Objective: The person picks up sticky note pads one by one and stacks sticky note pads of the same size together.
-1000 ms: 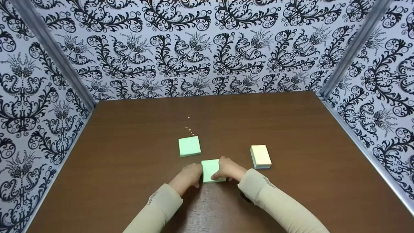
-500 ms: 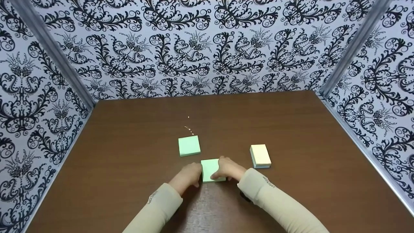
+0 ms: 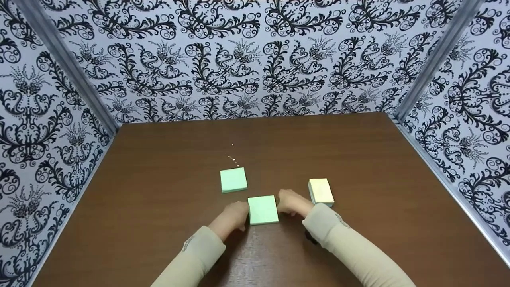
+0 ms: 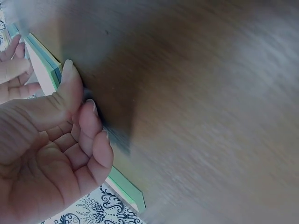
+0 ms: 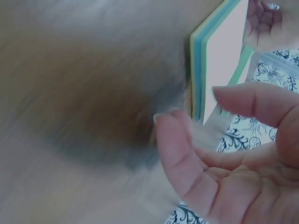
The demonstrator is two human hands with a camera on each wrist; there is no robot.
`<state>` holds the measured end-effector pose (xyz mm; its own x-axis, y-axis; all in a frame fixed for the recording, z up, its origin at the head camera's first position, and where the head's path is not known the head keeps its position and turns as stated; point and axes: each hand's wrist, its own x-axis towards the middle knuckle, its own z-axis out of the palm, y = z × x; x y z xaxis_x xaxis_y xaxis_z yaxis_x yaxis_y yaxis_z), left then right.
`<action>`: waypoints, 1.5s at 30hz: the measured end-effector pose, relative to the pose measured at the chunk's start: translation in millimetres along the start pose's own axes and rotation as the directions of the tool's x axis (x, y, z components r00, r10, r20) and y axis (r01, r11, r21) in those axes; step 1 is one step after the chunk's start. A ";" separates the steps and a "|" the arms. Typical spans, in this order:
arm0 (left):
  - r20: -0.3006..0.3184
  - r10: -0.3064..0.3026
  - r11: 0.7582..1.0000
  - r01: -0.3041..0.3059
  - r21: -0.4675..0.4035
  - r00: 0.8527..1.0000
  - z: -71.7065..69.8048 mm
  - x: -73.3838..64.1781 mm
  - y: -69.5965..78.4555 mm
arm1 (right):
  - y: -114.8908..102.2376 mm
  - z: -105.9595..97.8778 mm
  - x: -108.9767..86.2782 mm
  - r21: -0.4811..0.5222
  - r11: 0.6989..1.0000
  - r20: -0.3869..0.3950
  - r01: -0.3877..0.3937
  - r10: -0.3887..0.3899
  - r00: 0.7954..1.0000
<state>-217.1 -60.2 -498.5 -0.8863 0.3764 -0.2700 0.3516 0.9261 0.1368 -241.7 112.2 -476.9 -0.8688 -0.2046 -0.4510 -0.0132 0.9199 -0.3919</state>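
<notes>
A stack of sticky note pads lies on the table in front of me, its top green pad (image 3: 263,210) facing up. Blue and yellow layers show beneath the green pad (image 5: 219,60) in the right wrist view. My left hand (image 3: 235,215) is at the stack's left edge, fingers loosely curled with nothing between them; its thumb (image 4: 67,86) comes close to the stack's side. My right hand (image 3: 293,202) is just off the stack's right edge, thumb and fingers parted and holding nothing.
Behind the stack to the left lies another green sticky note pad (image 3: 233,179). A yellow pad (image 3: 321,191) sits on a blue one to the right, close to my right hand. Small pale flecks (image 3: 234,160) dot the brown table (image 3: 159,167). Patterned walls (image 3: 255,59) enclose the back and sides.
My right hand has let go of the green-topped stack and drawn back to the right, uncovering its top. My left hand and the pads have not moved.
</notes>
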 end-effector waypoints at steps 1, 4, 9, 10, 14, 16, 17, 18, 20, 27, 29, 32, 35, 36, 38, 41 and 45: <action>-0.001 -0.003 1.000 0.003 0.002 1.000 -0.2 -0.3 0.0 | 1.3 -1.1 -0.4 -0.020 1.000 0.001 0.002 -0.002 1.000; -0.007 -0.004 1.000 0.004 0.008 1.000 -0.2 -0.6 -0.4 | 5.7 -2.1 -1.8 -0.034 0.999 0.021 0.023 -0.022 1.000; -0.017 0.008 1.000 -0.008 0.004 1.000 -1.2 -2.2 -2.3 | 12.7 1.5 -2.9 0.029 0.996 0.004 0.080 -0.080 0.997; -0.020 0.014 1.000 -0.014 -0.002 1.000 -1.4 -2.9 -2.8 | 13.9 2.6 -2.8 0.045 0.995 -0.007 0.085 -0.084 0.996; -0.043 0.029 0.998 -0.031 -0.051 0.999 -1.5 -6.6 -6.7 | 17.2 6.6 -0.9 0.081 0.993 -0.043 0.087 -0.084 0.996; -0.062 0.034 0.995 -0.039 -0.091 0.998 -1.1 -8.3 -10.5 | 17.5 7.8 0.0 0.093 0.992 -0.050 0.082 -0.077 0.996; -0.070 0.035 0.992 -0.043 -0.116 0.997 -1.0 -9.0 -12.6 | 17.8 8.3 0.5 0.095 0.992 -0.054 0.082 -0.077 0.996; -0.076 0.033 0.989 -0.044 -0.144 0.997 -0.9 -9.5 -14.8 | 17.9 8.7 0.8 0.096 0.992 -0.058 0.084 -0.078 0.995; -0.084 0.035 0.979 -0.051 -0.198 0.996 -1.0 -10.2 -19.6 | 18.1 9.7 1.3 0.096 0.991 -0.068 0.092 -0.086 0.994; -0.085 0.010 0.950 -0.036 -0.309 0.996 -5.0 -8.7 -36.0 | 17.9 11.9 -0.4 0.107 0.987 -0.089 0.116 -0.107 0.990; -0.105 -0.024 0.941 -0.013 -0.338 0.994 -6.1 -7.2 -39.7 | 17.7 12.1 -1.6 0.115 0.986 -0.089 0.120 -0.110 0.990; -0.136 -0.063 0.936 0.011 -0.353 0.989 -5.8 -5.8 -42.5 | 17.5 12.1 -3.0 0.118 0.985 -0.093 0.124 -0.113 0.989; -0.133 -0.059 0.930 0.006 -0.368 0.989 -3.0 -6.5 -40.7 | 17.5 11.6 -3.9 0.123 0.984 -0.101 0.127 -0.115 0.988; -0.127 -0.053 0.925 0.001 -0.381 0.990 -2.1 -7.4 -39.2 | 17.5 11.6 -4.1 0.123 0.984 -0.102 0.129 -0.116 0.988; -0.117 -0.034 0.916 -0.016 -0.402 0.993 -0.2 -9.3 -35.6 | 17.6 11.8 -4.7 0.126 0.984 -0.101 0.127 -0.115 0.988; -0.123 -0.024 0.905 -0.031 -0.425 0.992 0.4 -11.6 -30.8 | 18.0 12.2 -5.1 0.122 0.985 -0.102 0.124 -0.112 0.989; -0.219 -0.086 0.924 -0.004 -0.382 0.972 -2.9 -8.7 -29.5 | 18.1 11.4 -5.7 0.107 0.987 -0.105 0.119 -0.108 0.989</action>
<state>-220.5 -90.8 -497.4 -0.9578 0.2801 -0.0650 0.2135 0.8442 0.4917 -231.4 126.2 -490.6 -0.9095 -0.2664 -0.3190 -0.0637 0.8479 -0.5263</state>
